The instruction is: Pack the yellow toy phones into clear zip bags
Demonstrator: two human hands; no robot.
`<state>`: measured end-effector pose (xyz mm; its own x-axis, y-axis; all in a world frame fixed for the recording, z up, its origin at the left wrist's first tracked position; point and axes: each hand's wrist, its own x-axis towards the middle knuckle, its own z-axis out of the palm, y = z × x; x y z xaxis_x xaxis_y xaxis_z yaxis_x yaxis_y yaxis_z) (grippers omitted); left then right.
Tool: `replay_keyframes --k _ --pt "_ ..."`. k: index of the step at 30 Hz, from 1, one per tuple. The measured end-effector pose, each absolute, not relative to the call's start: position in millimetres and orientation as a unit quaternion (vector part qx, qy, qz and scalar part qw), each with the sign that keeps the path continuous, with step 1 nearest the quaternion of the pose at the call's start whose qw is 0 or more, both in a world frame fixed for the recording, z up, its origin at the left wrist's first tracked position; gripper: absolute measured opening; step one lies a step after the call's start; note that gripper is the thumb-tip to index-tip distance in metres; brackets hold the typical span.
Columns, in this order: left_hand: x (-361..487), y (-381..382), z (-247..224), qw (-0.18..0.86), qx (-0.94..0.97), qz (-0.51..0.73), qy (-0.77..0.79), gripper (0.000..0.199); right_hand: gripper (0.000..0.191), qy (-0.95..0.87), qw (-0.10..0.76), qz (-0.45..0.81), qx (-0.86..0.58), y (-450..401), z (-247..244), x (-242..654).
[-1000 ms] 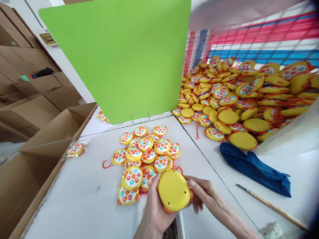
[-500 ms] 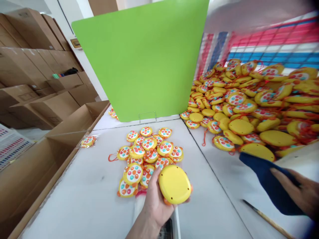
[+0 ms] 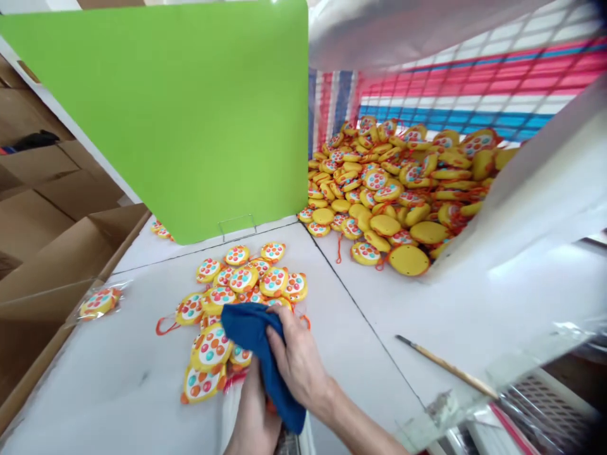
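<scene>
A bagged toy [image 3: 99,303] lies at the left edge of the worktop [image 3: 99,404]. A pile of dotted toys [image 3: 243,279] covers its middle. Near the front edge, the hands are together: the left hand [image 3: 256,411] cups a toy [image 3: 270,406], mostly hidden by the blue cloth [image 3: 272,366] pinched in the right hand [image 3: 301,360]. A yellow heap [image 3: 379,180] fills the far right; nearer lies a wooden-handled tool [image 3: 446,365].

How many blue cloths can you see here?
1. The right hand holds the blue cloth, which partly hides the left hand. Any others tucked behind things would be out of view.
</scene>
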<state>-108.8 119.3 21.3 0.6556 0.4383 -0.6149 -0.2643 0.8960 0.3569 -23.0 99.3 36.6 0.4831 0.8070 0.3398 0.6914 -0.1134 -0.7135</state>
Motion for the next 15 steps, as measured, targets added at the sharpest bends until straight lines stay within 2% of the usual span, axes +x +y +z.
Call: replay_keyframes --k 4,9,12,15 --pt "-121 121 28 0.885 0.117 0.135 0.431 0.044 0.021 -0.489 0.394 0.056 -0.776 93 26 40" --pt "-125 126 28 0.898 0.114 0.116 0.410 0.045 0.024 -0.455 0.326 -0.019 -0.829 86 21 146" --pt "-124 126 24 0.907 0.103 0.085 0.400 0.045 0.024 -0.479 0.283 -0.036 -0.830 105 24 191" --pt "-123 124 17 0.915 0.094 0.035 0.391 0.055 0.025 -0.514 0.243 -0.037 -0.822 134 25 211"
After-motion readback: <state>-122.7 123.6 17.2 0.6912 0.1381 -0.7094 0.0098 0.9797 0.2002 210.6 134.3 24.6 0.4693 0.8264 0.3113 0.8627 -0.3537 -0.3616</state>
